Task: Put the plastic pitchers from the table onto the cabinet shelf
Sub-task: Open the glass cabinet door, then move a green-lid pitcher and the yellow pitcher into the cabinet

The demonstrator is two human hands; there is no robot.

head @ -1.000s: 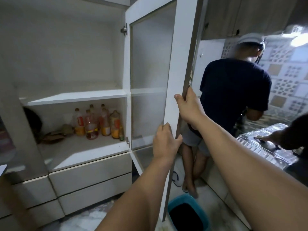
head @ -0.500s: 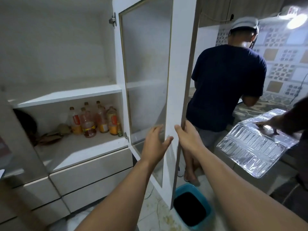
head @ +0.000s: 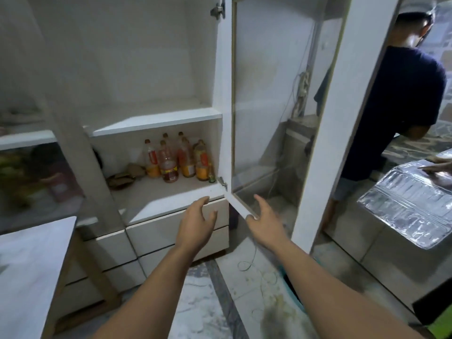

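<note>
The white cabinet stands in front of me with its glass door (head: 281, 99) swung wide to the right. The upper shelf (head: 156, 118) is bare. The lower shelf (head: 156, 194) holds several bottles (head: 176, 160) at its back right. My left hand (head: 197, 222) hovers open in front of the drawers below that shelf. My right hand (head: 265, 216) is open with spread fingers at the door's bottom edge, its thumb close to the frame. No pitcher is in view.
A white table corner (head: 31, 260) juts in at lower left. A person in a dark shirt (head: 401, 113) stands right of the door. A foil-covered tray (head: 411, 204) lies at the right under another hand. A teal bin (head: 291, 287) sits by my right forearm.
Both hands have let go of the door's outer edge and dropped lower, now open. The door has swung further out, and my view has shifted left and down.
</note>
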